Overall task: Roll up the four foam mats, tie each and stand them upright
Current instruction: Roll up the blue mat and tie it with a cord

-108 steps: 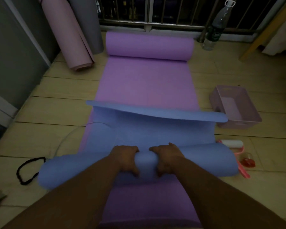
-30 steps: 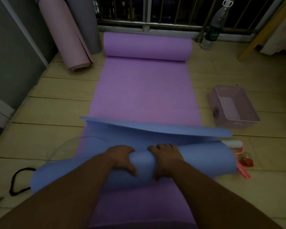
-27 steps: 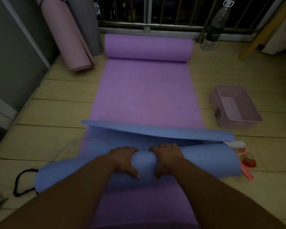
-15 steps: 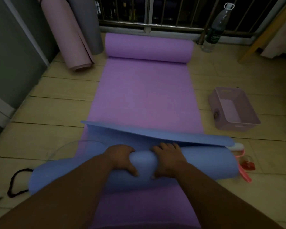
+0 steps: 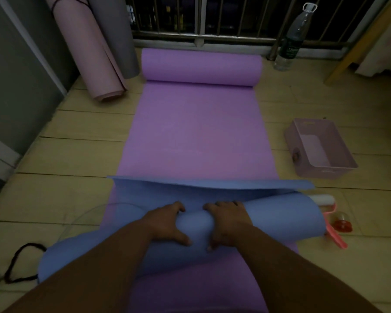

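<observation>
Four mats in all. Two are rolled and stand leaning in the far-left corner: pink roll [image 5: 88, 53] and grey roll [image 5: 115, 37], tops cut off by the frame edge. A dark loop [image 5: 70, 2] goes round the pink roll near that edge.

Third is the purple mat [image 5: 196, 132], flat on the floor [image 5: 77, 154] w/ its far end curled into a roll by the railing [image 5: 201, 37].

Fourth is the blue mat [image 5: 280, 220], lying across the purple mat's near part. It is mostly rolled, w/ a short flat tail beyond the roll whose far edge lifts off the purple.

Two hands, both mid-roll, close together but apart. Left hand [image 5: 167, 222] and right hand [image 5: 228, 222] each curl over the blue roll, fingers over the top, thumbs on the near side.

One bottle [image 5: 291, 39] upright by the railing. One pink bin [image 5: 321, 150] right of the purple mat. One black cord [image 5: 20, 263] on the floor at near left, by the roll's left end.

Hard to see: light is dim. The left forearm covers part of the blue roll. A white-and-pink item [image 5: 323, 198] sits partly behind the roll's right end, and a small red thing [image 5: 342, 224] is next to it; can't tell what either is. A thin pale arc [image 5: 81, 218] on the floor at left is too faint to identify.
</observation>
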Demonstrator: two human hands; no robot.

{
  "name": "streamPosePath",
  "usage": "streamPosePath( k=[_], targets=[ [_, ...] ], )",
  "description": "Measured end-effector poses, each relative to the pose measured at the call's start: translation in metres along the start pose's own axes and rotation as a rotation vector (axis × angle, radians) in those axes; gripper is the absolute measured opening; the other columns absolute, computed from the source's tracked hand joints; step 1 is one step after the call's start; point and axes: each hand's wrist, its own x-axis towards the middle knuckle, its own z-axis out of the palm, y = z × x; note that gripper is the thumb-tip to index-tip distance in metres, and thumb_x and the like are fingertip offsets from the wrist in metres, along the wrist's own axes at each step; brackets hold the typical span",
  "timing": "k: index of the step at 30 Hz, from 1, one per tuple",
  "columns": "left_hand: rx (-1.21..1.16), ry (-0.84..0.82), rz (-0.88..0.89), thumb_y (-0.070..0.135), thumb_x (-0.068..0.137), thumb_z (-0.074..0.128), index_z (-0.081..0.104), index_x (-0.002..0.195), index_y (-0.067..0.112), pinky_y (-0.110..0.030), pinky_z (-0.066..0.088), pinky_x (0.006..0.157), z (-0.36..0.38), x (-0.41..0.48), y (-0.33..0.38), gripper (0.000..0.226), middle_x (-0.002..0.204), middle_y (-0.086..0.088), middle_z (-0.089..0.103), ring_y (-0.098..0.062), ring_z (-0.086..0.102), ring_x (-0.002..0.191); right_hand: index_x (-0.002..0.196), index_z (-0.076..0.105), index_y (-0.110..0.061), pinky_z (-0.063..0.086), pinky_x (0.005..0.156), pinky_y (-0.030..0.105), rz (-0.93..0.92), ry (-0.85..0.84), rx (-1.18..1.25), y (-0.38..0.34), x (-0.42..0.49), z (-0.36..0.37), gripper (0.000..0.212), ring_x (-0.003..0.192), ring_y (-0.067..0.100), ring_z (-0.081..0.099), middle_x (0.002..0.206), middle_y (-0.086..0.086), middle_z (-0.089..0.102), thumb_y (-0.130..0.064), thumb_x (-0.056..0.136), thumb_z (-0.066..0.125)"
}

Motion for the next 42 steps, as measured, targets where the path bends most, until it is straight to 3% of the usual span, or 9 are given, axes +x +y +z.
streamPosePath(
  k=[5, 10, 17, 19, 23, 27, 35, 39, 42],
  targets=[
    [0.093, 0.091, 0.020, 0.066, 0.051, 0.079, 0.045, 0.128, 0.029, -0.034, 0.044, 0.099, 0.002, -0.002, 0.009, 0.092, 0.131, 0.004, 0.052, -0.017, 0.053, 0.117, 0.128, 0.039, -0.024, 0.029, 0.108, 0.040, 0.046, 0.011, 0.016, -0.003, 0.001, -0.003, 0.100, 0.122, 0.025, 0.053, 0.127, 0.004, 0.059, -0.060, 0.048, 0.086],
    [0.314, 0.000, -0.025, 0.067, 0.048, 0.081, 0.027, 0.141, 0.030, -0.045, 0.043, 0.101, 0.006, -0.004, 0.012, 0.113, 0.140, -0.002, 0.043, -0.027, 0.049, 0.124, 0.124, 0.043, -0.026, 0.032, 0.105, 0.039, 0.060, -0.059, 0.041, -0.002, 0.007, -0.014, 0.093, 0.118, 0.024, 0.056, 0.123, 0.004, 0.062, -0.061, 0.049, 0.085],
    [0.121, 0.009, 0.027, 0.049, 0.054, 0.088, 0.045, 0.139, 0.035, -0.026, 0.044, 0.099, -0.016, 0.006, 0.000, 0.096, 0.136, 0.008, 0.056, -0.014, 0.055, 0.119, 0.156, 0.011, -0.029, 0.006, 0.120, 0.052, -0.032, -0.045, -0.068, 0.006, 0.000, -0.008, 0.128, 0.147, 0.025, 0.017, 0.160, 0.007, 0.019, -0.061, 0.055, 0.084],
    [0.125, -0.015, 0.038, 0.046, 0.057, 0.088, 0.045, 0.141, 0.032, -0.024, 0.041, 0.101, -0.018, 0.008, 0.001, 0.096, 0.139, 0.006, 0.053, -0.014, 0.053, 0.122, 0.155, 0.011, -0.029, 0.012, 0.119, 0.050, -0.032, -0.020, -0.118, 0.005, -0.003, -0.003, 0.128, 0.142, 0.026, 0.025, 0.154, 0.007, 0.028, -0.056, 0.054, 0.086],
    [0.159, -0.025, 0.050, 0.051, 0.062, 0.084, 0.030, 0.151, 0.028, -0.026, 0.032, 0.112, -0.015, 0.008, -0.002, 0.107, 0.154, 0.004, 0.037, -0.015, 0.040, 0.136, 0.136, 0.041, -0.033, 0.034, 0.104, 0.041, -0.007, -0.012, -0.109, -0.001, 0.004, -0.007, 0.100, 0.121, 0.026, 0.049, 0.130, 0.004, 0.051, -0.054, 0.049, 0.087],
    [0.337, -0.012, 0.065, 0.070, 0.053, 0.079, 0.019, 0.153, 0.031, -0.042, 0.030, 0.114, -0.009, 0.002, 0.003, 0.123, 0.156, 0.003, 0.028, -0.021, 0.034, 0.140, 0.132, 0.048, -0.036, 0.043, 0.100, 0.036, 0.007, -0.164, -0.077, 0.000, 0.013, -0.021, 0.094, 0.118, 0.023, 0.058, 0.129, -0.001, 0.061, -0.060, 0.049, 0.087],
    [0.312, 0.039, 0.032, 0.075, 0.043, 0.078, 0.040, 0.138, 0.041, -0.036, 0.043, 0.102, -0.012, 0.007, 0.007, 0.108, 0.137, 0.012, 0.055, -0.015, 0.054, 0.121, 0.150, 0.022, -0.029, 0.022, 0.115, 0.044, 0.017, -0.073, -0.054, 0.002, 0.003, -0.010, 0.121, 0.138, 0.026, 0.035, 0.147, 0.004, 0.039, -0.066, 0.051, 0.083],
    [0.244, 0.015, 0.019, 0.069, 0.048, 0.081, 0.046, 0.136, 0.040, -0.031, 0.045, 0.099, -0.018, 0.008, 0.008, 0.099, 0.134, 0.012, 0.058, -0.013, 0.056, 0.119, 0.136, 0.039, -0.032, 0.031, 0.107, 0.039, 0.000, -0.030, 0.039, 0.007, 0.002, -0.011, 0.100, 0.124, 0.022, 0.049, 0.134, -0.001, 0.054, -0.067, 0.052, 0.081],
    [0.184, -0.014, 0.011, 0.066, 0.050, 0.083, 0.050, 0.135, 0.038, -0.028, 0.044, 0.098, -0.020, 0.007, 0.004, 0.096, 0.133, 0.012, 0.058, -0.012, 0.057, 0.117, 0.145, 0.038, -0.036, 0.025, 0.114, 0.040, -0.045, -0.024, 0.071, 0.009, 0.000, -0.012, 0.096, 0.134, 0.021, 0.041, 0.147, -0.002, 0.045, -0.066, 0.062, 0.077]
  ],
)
